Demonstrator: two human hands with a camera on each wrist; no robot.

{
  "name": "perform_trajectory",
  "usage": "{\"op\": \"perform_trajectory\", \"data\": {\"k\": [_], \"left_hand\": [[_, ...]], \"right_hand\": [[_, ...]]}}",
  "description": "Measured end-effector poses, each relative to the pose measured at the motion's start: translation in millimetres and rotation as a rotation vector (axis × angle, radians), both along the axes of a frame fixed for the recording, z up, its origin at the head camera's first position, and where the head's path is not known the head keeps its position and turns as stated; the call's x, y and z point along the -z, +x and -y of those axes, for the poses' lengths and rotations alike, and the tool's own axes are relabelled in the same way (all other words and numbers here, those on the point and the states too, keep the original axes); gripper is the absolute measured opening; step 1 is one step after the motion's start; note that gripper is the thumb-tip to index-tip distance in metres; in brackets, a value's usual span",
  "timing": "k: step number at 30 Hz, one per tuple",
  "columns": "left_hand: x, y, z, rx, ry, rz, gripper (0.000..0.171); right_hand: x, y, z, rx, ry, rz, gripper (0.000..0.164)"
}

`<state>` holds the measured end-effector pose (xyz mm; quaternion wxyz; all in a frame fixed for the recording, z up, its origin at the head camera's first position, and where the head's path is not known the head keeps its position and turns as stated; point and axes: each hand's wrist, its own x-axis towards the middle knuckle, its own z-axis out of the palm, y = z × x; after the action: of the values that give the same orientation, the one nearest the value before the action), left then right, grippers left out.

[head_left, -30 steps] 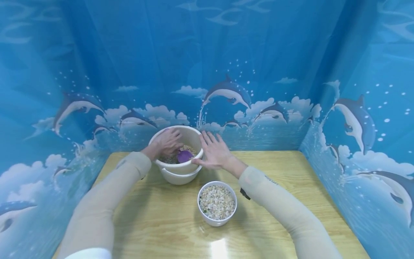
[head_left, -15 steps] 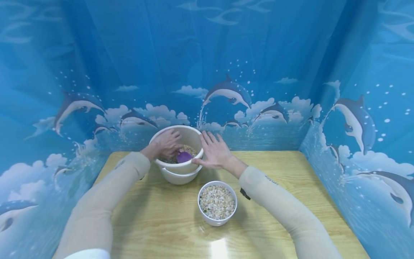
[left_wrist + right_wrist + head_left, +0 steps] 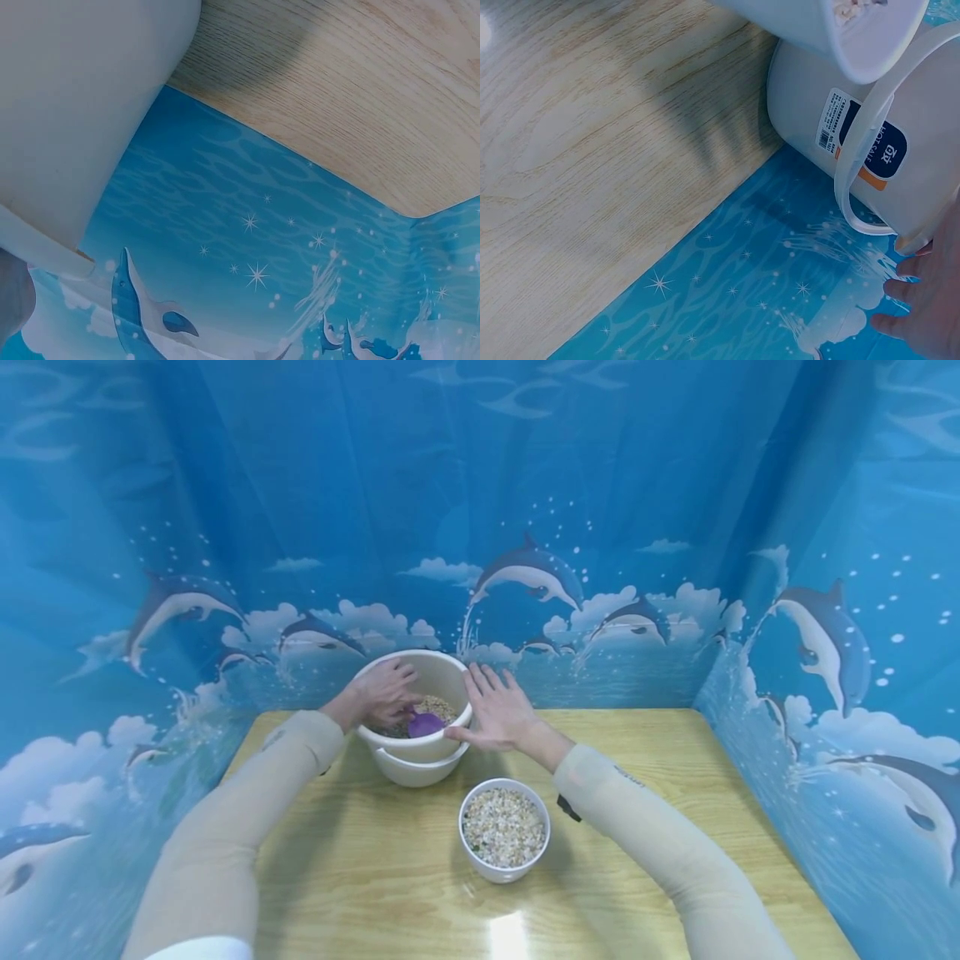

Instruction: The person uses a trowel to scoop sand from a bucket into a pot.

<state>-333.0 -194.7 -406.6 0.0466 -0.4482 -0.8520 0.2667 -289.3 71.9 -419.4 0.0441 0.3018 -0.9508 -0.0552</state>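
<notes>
A white bucket (image 3: 444,677) stands at the back left of the table, its handle hanging down in front. Grain (image 3: 435,706) covers its bottom. My left hand (image 3: 381,693) reaches in over the left rim, with curled fingers gripping a purple scoop (image 3: 425,724) low in the grain; the scoop's handle is mostly hidden by the hand. On the right rim rests my right hand (image 3: 497,712), fingers straight and spread. The right wrist view shows that hand (image 3: 930,292) beside the bucket's rim, and a label (image 3: 877,146) on its side.
A white bowl (image 3: 504,876) full of pale mixed grain (image 3: 504,827) stands nearer the front on the wooden table (image 3: 360,877). Blue dolphin-print sheets (image 3: 637,485) wall the table at the back and both sides.
My left hand and the purple scoop have shifted slightly left inside the bucket. The right hand, bucket and bowl have stayed in place.
</notes>
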Motion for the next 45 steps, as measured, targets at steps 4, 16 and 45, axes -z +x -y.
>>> {"op": "perform_trajectory", "data": {"k": [4,16,45], "left_hand": [[-3.0,1.0,-0.5,0.012,0.006,-0.004,0.041],[-2.0,-0.4,1.0,0.006,0.008,0.011,0.042],[-18.0,-0.3,11.2,-0.050,0.082,0.072,0.047]], "right_hand": [[-0.4,0.0,-0.6,0.006,-0.009,0.006,0.115],[0.1,-0.4,0.0,-0.001,-0.014,0.008,0.115],[0.7,-0.6,-0.4,-0.009,-0.021,-0.007,0.115]]}}
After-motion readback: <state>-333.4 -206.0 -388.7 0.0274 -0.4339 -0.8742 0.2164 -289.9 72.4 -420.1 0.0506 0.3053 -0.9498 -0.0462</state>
